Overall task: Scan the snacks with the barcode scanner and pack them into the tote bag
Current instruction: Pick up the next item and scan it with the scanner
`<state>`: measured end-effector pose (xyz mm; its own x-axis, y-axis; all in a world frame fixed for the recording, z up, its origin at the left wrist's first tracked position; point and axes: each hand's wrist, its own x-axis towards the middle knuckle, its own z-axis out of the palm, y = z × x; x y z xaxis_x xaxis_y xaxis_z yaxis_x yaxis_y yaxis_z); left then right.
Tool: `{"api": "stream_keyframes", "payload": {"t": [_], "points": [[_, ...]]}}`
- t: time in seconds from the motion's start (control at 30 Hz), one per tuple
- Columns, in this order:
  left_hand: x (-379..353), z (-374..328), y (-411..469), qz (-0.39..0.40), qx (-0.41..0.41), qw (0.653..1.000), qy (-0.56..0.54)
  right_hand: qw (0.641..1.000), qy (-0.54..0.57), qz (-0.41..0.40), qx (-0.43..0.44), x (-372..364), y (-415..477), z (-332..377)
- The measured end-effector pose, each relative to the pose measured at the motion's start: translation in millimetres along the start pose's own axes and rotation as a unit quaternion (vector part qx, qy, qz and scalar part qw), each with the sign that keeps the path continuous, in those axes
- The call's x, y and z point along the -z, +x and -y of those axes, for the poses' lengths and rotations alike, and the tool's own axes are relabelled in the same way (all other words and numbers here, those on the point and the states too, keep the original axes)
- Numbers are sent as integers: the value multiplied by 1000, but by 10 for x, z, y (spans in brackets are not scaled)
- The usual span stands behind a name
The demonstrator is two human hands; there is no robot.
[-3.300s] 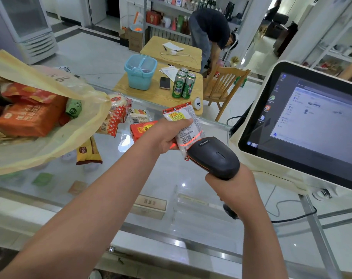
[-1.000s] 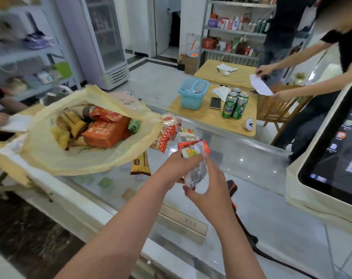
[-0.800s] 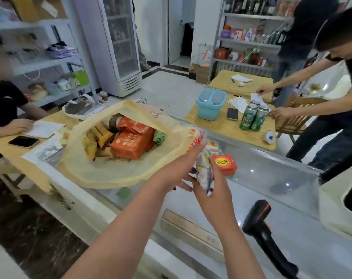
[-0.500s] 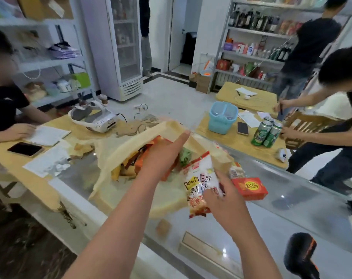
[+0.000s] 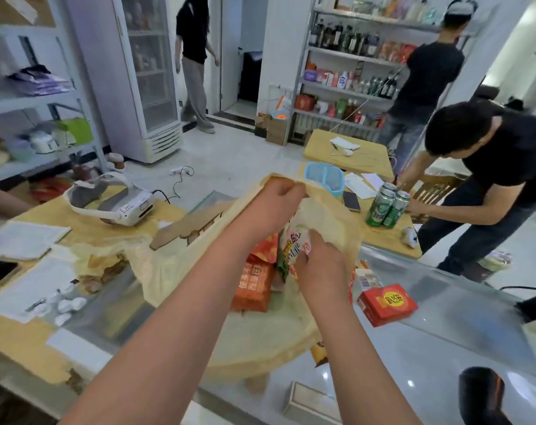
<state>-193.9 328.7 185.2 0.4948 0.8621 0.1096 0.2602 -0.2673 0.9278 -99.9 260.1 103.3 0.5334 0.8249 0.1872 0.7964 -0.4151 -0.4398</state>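
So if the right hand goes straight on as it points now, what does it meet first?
Probably the red pack inside the bag: the right hand, holding a snack, points left into it. Depth is unclear.

Coloured Latin lettering, part of it apparently reading "Life", crosses the snack packet (image 5: pixel 294 240) at the mouth of the tote bag (image 5: pixel 254 342). Inside the bag, an orange pack (image 5: pixel 254 286) carries white Chinese characters, too blurred to read. Just right of the bag, a red box (image 5: pixel 386 305) shows dark characters on a yellow oval.
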Motion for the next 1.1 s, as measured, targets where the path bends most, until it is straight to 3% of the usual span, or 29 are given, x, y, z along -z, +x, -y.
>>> {"api": "stream_keyframes", "payload": {"t": [0.13,0.27,0.4,0.43,0.53,0.67,0.77,0.97,1.03,1.1], "points": [[-118,10,-91,-6,-12,999,-35,996,66,-49,16,-231,321,169],[-139,-28,-156,-21,-11,999,-38,966,254,-51,-24,-411,260,229],[-53,-15,-152,-63,20,986,-151,989,28,-145,-18,-514,110,26],[-54,-16,-147,-77,21,984,-156,992,10,-127,-23,-508,76,-15],[-176,-99,-167,-83,26,984,-153,994,107,-10,-6,-510,46,-52],[-356,-179,-237,-83,10,984,-160,965,259,3,28,-497,135,33],[-380,-190,-258,-98,6,981,-165,974,226,-7,30,-554,352,67],[-318,-158,-276,-104,7,984,-144,977,178,101,68,-488,462,-37],[-238,-111,-278,-93,0,992,-83,979,168,75,84,-340,347,-168],[-187,-86,-281,-82,-6,996,-28,986,108,-45,117,-203,150,-313]]}}
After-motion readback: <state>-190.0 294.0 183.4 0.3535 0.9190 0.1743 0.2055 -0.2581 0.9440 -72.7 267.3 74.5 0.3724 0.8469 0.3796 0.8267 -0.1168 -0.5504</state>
